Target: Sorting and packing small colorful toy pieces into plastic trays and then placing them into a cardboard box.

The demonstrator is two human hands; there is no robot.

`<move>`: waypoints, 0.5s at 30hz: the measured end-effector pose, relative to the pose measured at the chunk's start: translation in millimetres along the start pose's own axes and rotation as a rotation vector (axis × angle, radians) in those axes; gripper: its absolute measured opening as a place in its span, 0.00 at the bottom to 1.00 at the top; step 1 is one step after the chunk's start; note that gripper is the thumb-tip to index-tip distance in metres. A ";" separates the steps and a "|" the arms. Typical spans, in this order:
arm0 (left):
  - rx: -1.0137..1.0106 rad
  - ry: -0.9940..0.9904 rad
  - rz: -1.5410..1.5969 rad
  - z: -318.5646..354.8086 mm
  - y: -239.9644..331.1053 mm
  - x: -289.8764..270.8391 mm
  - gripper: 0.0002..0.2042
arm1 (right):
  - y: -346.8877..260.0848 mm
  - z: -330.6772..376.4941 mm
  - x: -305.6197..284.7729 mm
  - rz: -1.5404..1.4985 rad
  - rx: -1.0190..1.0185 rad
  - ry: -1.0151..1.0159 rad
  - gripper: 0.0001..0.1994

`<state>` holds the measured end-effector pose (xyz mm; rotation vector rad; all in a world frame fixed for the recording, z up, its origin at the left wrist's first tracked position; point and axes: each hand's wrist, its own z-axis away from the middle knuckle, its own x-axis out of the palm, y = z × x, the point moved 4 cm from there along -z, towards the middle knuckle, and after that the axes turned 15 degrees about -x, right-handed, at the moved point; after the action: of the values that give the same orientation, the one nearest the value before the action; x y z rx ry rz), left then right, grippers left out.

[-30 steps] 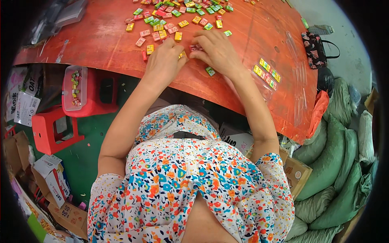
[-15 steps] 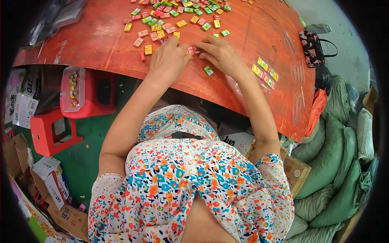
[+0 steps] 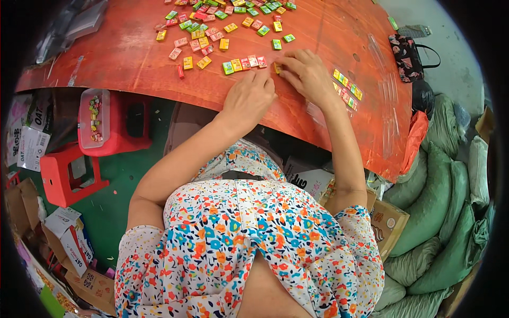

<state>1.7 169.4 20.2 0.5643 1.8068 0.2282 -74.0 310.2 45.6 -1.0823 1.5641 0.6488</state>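
Ideally, the right hand (image 3: pixel 307 78) squares its pinched yellow box (image 3: pixel 277 68) to the box row (image 3: pixel 245 64); left hand (image 3: pixel 250 99) half-curled, contents unclear.

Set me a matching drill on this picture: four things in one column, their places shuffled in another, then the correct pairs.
Things
1. Row of five small rectangular green, yellow and red boxes
2. Small yellow rectangular box just right of that row
3. Clear rectangular plastic tub
4. Black floral handbag with a looped handle

Places
A. On a red plastic stool, to the person's left
B. At the fingertips of the right hand
C. Past the right edge of the red table
D. Directly in front of the left hand

Pairs: 1-D, 2-B, 3-A, 4-C
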 end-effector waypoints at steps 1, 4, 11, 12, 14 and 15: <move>0.002 0.000 -0.001 0.4 0.0 -1.1 0.17 | 3.7 -1.4 1.0 0.023 0.041 0.038 0.12; -0.030 -0.016 0.072 6.6 -10.8 -15.3 0.13 | 10.4 -10.8 6.0 0.035 0.013 0.074 0.12; -0.281 0.030 0.091 3.7 -73.8 -55.1 0.11 | 9.2 -18.3 6.0 -0.075 -0.022 0.055 0.11; -0.289 -0.020 0.097 1.1 -77.4 -52.6 0.15 | 9.2 -18.5 6.8 -0.092 -0.018 0.040 0.12; -0.287 -0.046 0.126 -4.7 -78.5 -51.4 0.14 | 9.3 -18.9 7.5 -0.108 -0.013 0.021 0.12; -0.282 -0.073 0.155 -7.0 -78.6 -49.8 0.13 | 9.5 -19.0 7.7 -0.110 -0.005 0.012 0.13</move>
<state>-14.7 78.2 30.8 0.5040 1.6263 0.5519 -91.2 295.9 42.3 -1.1692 1.5026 0.5722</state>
